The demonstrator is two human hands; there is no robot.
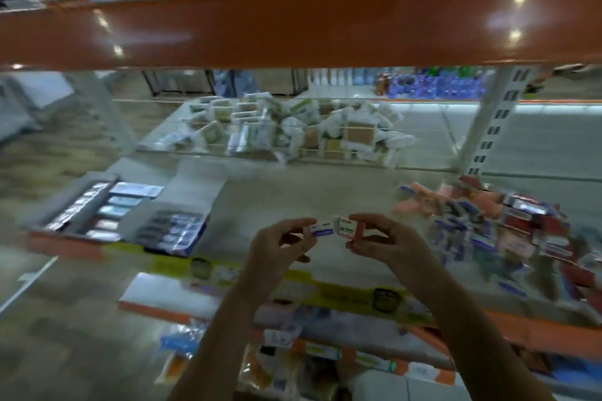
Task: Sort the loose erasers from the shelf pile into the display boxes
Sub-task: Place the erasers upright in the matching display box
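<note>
Both hands are raised over the middle of the shelf. My left hand (pixel 279 246) pinches a small white eraser with a blue sleeve (pixel 321 228). Close beside it, my right hand (pixel 379 238) pinches a white eraser with a red sleeve (pixel 350 228); the two erasers almost touch. A pile of loose erasers (pixel 508 231) in red, blue and pink wrappers lies on the shelf to the right. Two open display boxes stand at the left: a grey one (pixel 94 208) with rows of packed erasers and a blue one (pixel 172 231) beside it. The frame is blurred.
A thick orange shelf beam (pixel 293 23) crosses overhead. Behind, a wire shelf holds a heap of white and green packets (pixel 286 127). A white upright post (pixel 488 127) rises at the right. Yellow price labels (pixel 342 293) line the shelf's front edge, with more goods below.
</note>
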